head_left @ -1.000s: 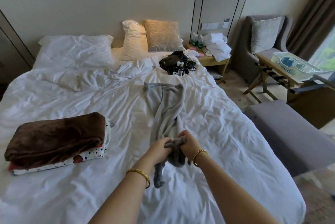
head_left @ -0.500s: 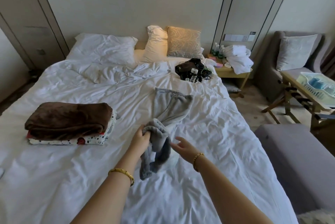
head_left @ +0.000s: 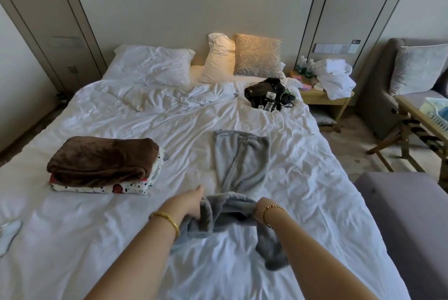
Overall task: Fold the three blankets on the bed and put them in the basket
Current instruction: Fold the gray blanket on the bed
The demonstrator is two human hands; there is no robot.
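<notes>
A grey blanket (head_left: 240,161) lies lengthwise in the middle of the white bed (head_left: 303,178), its near end lifted. My left hand (head_left: 192,202) grips the left side of that near end. My right hand (head_left: 260,207) grips the right side, its fingers hidden in the cloth. The near edge sags between the hands and hangs down on both sides. A folded brown blanket (head_left: 101,160) sits on a folded white spotted blanket (head_left: 126,187) at the bed's left side. A pale basket (head_left: 437,115) shows at the right edge on a wooden stand.
A black bag with cables (head_left: 266,94) lies near the pillows (head_left: 258,58). A nightstand (head_left: 324,96) carries white towels and bottles. An armchair (head_left: 412,74) stands at the right. A grey bench (head_left: 407,222) runs along the bed's right side.
My right hand has taken hold of the blanket's near end again. Both hands have moved apart, spreading that edge. The view has shifted left and back.
</notes>
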